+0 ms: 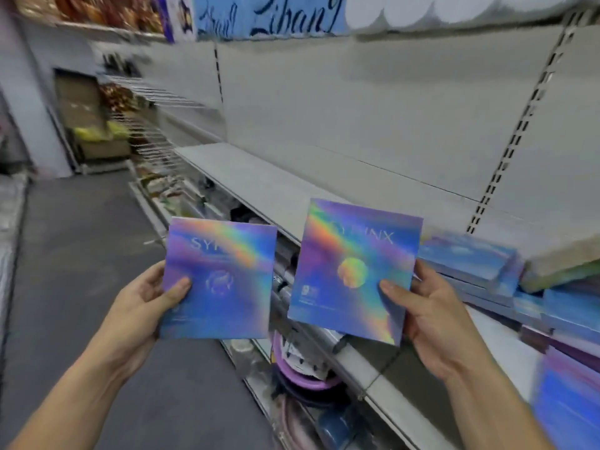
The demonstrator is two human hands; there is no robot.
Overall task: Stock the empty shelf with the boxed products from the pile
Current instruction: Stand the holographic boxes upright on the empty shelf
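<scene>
My left hand (143, 298) grips the left box (224, 287), my right hand (435, 310) the right box (354, 274), held apart, forward of the shelf (259, 177) edge.

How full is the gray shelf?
Mostly empty: the shelf shows bare board; boxes lie piled only at the right.

The flat holographic box (220, 280) in the left hand (143, 303) is blue and violet, crossed by a rainbow band, with pale lettering and a faint round emblem. The twin box (354, 274) in the right hand (431, 316) shows the same sheen, its emblem yellow-green. Beyond the hands the metal shelf (259, 177) is pale grey; right of them, a pile of sky-blue boxes (470, 264); left, dark grey floor (81, 254).
</scene>
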